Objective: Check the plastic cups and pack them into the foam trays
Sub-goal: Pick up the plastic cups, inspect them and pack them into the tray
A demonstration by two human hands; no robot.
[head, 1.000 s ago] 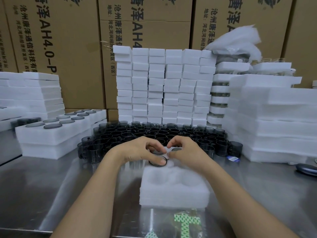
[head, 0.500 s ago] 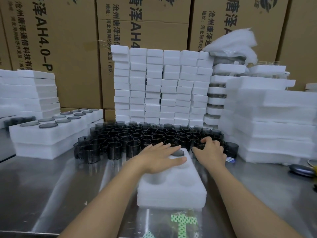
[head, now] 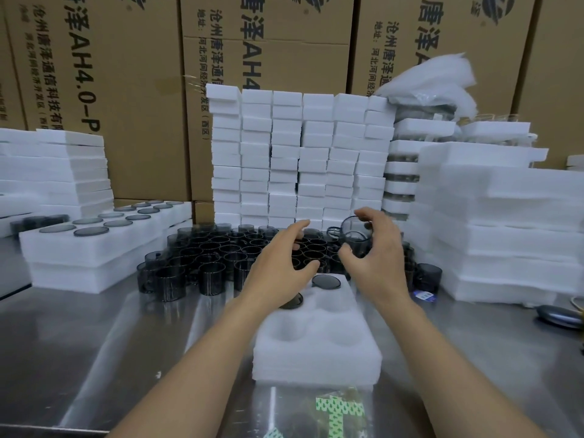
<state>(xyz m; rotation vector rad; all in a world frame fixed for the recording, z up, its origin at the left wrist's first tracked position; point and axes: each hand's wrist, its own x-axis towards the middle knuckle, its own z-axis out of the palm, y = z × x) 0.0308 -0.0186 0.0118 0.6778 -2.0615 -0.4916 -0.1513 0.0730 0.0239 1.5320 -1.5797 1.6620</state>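
Right hand [head: 376, 263] grips dark smoky translucent plastic cup [head: 355, 237], tilted, lifted above cluster of matching dark cups [head: 221, 251] on steel table [head: 94, 343]. Left hand [head: 278, 263] hovers beside it, fingers spread, holding nothing. White foam tray [head: 316, 339] just below hands, two far pockets filled with cups [head: 326, 282], near pockets bare.

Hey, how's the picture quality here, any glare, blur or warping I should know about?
Head view: soft glare streaks on the metal table; the right hand and the cup in its grip are a little motion-blurred, as is the left hand; wide-angle warping leans the cardboard boxes and bows the foam stacks at the edges; the foam tray is bright, nearly washed out.
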